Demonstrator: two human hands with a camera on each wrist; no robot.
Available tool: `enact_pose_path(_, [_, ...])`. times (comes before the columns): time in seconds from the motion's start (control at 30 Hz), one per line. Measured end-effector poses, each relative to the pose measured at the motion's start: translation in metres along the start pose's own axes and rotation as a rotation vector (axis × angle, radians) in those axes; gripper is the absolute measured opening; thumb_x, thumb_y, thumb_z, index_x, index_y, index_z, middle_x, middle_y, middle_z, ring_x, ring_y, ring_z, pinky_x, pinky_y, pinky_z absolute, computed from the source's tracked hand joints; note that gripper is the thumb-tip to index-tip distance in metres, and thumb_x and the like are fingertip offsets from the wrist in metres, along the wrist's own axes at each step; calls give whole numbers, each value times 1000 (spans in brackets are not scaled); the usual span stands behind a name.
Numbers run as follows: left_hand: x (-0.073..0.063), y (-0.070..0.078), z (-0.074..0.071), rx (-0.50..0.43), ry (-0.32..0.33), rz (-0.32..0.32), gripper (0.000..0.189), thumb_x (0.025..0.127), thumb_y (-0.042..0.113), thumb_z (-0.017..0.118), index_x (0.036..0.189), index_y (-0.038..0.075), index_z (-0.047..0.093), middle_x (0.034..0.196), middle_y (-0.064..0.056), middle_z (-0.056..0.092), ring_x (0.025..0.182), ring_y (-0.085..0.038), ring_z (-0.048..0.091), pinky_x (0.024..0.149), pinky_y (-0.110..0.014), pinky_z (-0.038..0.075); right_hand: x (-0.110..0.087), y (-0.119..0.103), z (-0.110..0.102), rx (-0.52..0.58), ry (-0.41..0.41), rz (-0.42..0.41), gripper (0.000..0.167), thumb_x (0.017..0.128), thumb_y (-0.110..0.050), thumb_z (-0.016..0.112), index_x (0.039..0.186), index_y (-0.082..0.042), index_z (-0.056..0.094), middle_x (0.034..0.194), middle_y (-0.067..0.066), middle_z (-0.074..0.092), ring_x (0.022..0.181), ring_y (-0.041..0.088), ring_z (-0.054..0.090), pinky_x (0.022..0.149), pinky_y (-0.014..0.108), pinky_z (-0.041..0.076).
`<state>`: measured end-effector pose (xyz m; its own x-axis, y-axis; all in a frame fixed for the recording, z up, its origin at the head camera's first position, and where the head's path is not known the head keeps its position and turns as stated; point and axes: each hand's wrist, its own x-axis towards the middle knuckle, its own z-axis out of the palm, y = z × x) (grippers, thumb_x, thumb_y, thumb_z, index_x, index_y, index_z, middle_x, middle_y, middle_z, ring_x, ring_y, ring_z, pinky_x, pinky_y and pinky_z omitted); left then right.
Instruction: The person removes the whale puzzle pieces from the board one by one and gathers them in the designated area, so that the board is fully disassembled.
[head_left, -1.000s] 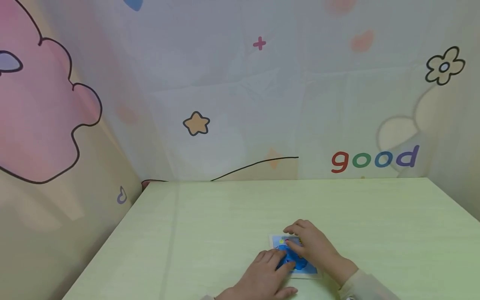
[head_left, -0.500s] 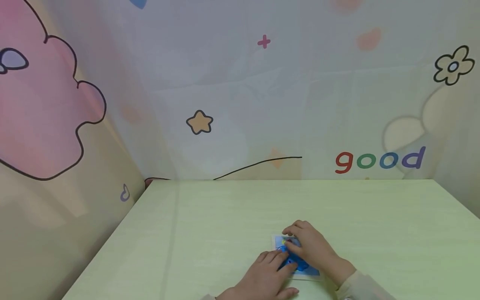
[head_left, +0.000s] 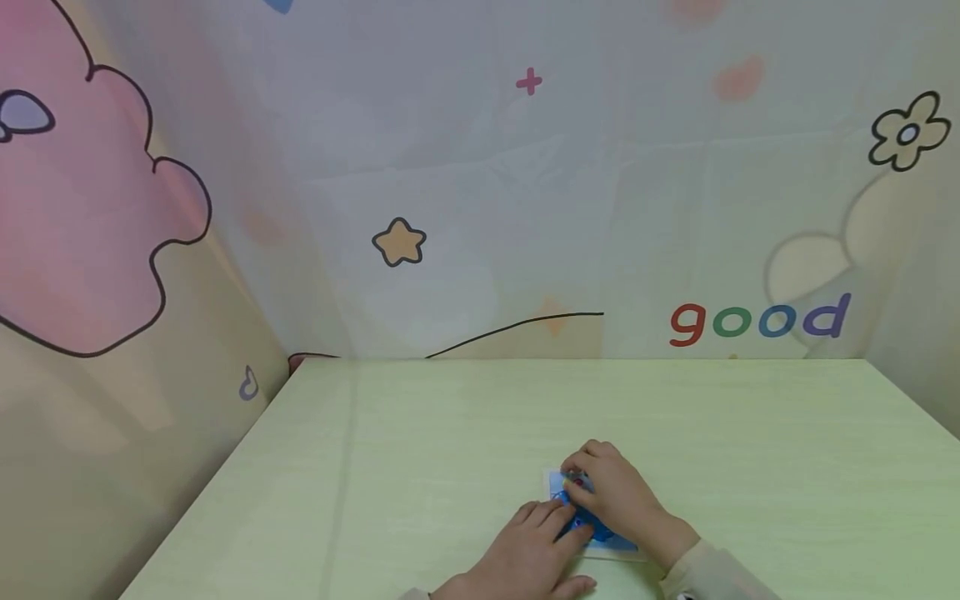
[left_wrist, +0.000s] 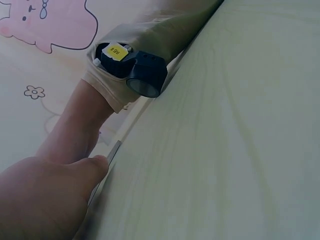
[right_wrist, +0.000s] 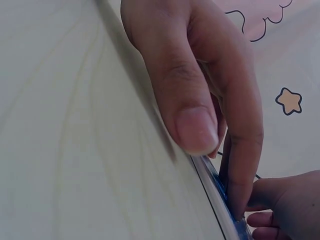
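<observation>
In the head view a flat picture board (head_left: 625,547) with a white border and a blue printed figure lies on the table, partly hidden under both hands. My left hand (head_left: 525,546) rests with spread fingers on its near left part, thumb out to the side. From the right, my right hand (head_left: 618,492) reaches over the board, its fingers bent and its thumb low on the picture, with a small gap between them. The right wrist view has the thumb (right_wrist: 197,127) beside the board's thin edge (right_wrist: 212,187) and a finger (right_wrist: 245,165) touching the blue surface.
The pale green table (head_left: 420,450) extends to the left, right and back of the board. Behind it hangs a printed cloth (head_left: 465,192) with a star, a flower and the word "good". A dark wrist camera (left_wrist: 145,75) sits on the right sleeve (left_wrist: 105,85).
My right hand has shifted slightly left over the board, and its fingers have bent closer to its thumb. The left hand has stayed in place on the picture.
</observation>
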<state>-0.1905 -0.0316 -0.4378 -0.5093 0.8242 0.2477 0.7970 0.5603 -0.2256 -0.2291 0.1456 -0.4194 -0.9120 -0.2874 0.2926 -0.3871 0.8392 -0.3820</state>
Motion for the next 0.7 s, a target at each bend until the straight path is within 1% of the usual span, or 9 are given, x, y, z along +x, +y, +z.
enact_pose_path(0.13, [0,0,1,22,34,10,51,100,54,36,132,20,57,137,-3,57,126,-17,52,99,-31,45,1,0,1,41,2,29,7,84,-13,70,90,-15,69,90,-4,60,90,12,52,85,37,49])
enact_pose_path(0.23, [0,0,2,29,50,14,50,100,53,37,131,20,57,136,-3,57,126,-17,52,99,-31,45,1,0,1,68,-8,54,8,84,-10,68,89,-15,69,89,-4,59,89,12,51,83,36,49])
enact_pose_path(0.47, [-1,1,3,11,20,6,52,100,53,35,133,20,56,139,-5,55,128,-18,51,100,-32,45,0,2,2,121,-26,79,12,84,-7,65,92,-16,66,90,-5,58,91,13,50,82,36,48])
enact_pose_path(0.7, [-1,0,0,12,9,7,52,100,53,34,135,19,54,139,-5,55,128,-19,50,100,-32,45,1,2,3,142,-18,87,11,86,-9,65,95,-16,64,92,-5,59,93,13,52,83,36,48])
